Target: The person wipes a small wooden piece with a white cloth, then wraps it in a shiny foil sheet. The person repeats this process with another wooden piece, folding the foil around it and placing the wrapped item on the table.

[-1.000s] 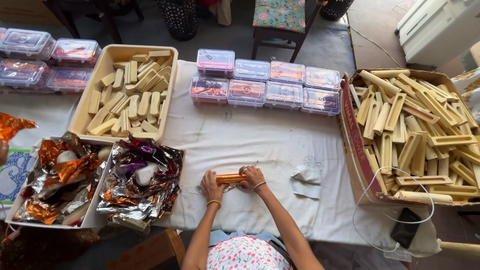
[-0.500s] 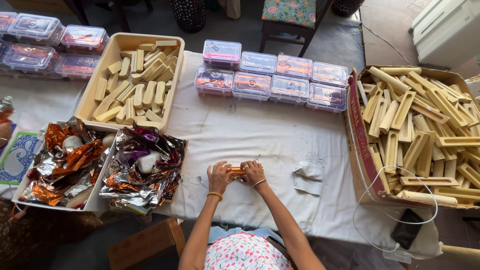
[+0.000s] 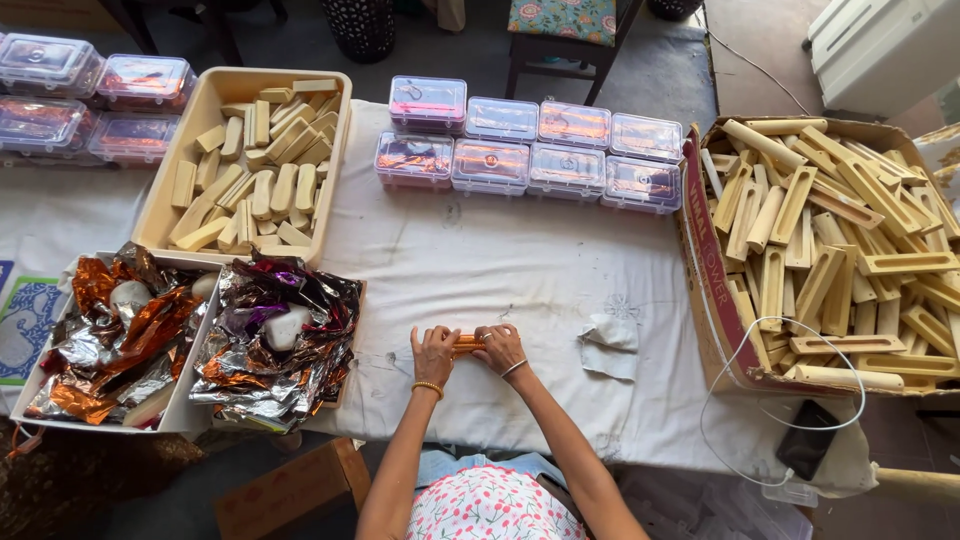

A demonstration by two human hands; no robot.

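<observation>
**Orange-wrapped bar held crosswise between both hands**

A short bar in orange foil (image 3: 466, 344) is pinched at the near edge of the white cloth (image 3: 520, 270), directly in front of the body. Its long axis is laid left to right, parallel to the table edge. The left hand (image 3: 434, 352) is closed over its left end and the right hand (image 3: 498, 347) over its right end, so the bar is spanned between them and neither hand is nearer than the other. Only a small stretch of foil is seen between the fingers; whether the ends are being folded or twisted cannot be told at this size.

To the left, two trays of crumpled foil sheets are set, the purple-and-silver one (image 3: 275, 345) nearest the left hand. Beyond it a tray of bare pale bars (image 3: 255, 170) is placed. A folded white cloth scrap (image 3: 608, 345) lies just right of the right hand, and a cardboard box of long wooden moulds (image 3: 830, 250) is farther right.
</observation>
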